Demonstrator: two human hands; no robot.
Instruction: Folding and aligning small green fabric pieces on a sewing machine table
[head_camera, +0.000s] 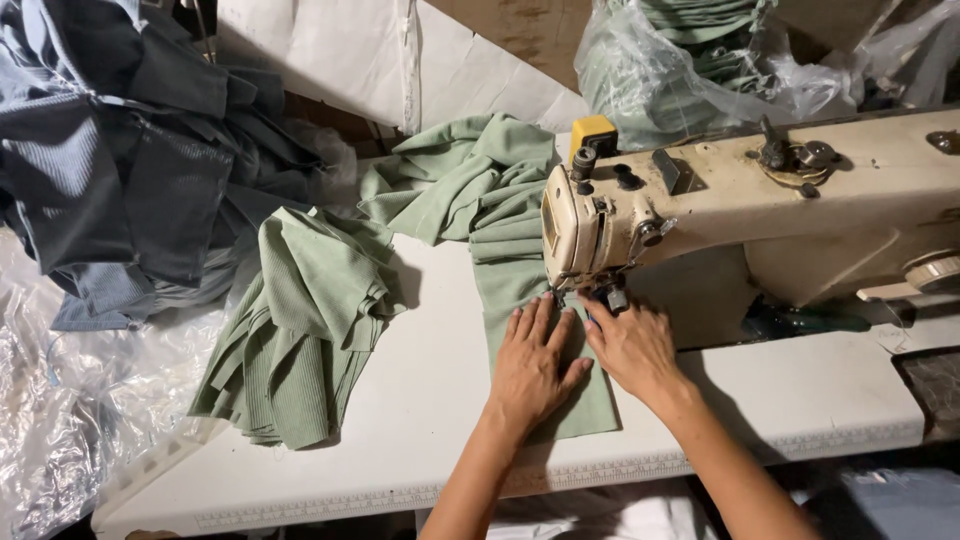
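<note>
A green ribbed fabric strip (545, 385) is pressed flat under the sewing machine's presser foot (600, 297) by the left hand (532, 362) and right hand (632, 347), fingers spread. It appears soft, light and stretchy. It is probably best guided by flat palms near the needle.

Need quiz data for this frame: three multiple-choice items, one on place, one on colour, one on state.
1. Where is the loose cloth pile?
A. Left of the hands
B. On the machine
C. On the floor

2. What colour is the strip under the hands?
A. Red
B. Green
C. White

3. How do the hands lie?
A. Raised
B. Fists
C. Flat on the strip

Key: 1 A, the pile sits on the table to their left. 2 B, it is pale green. 3 C, left hand and right hand press flat by the machine foot.
</note>
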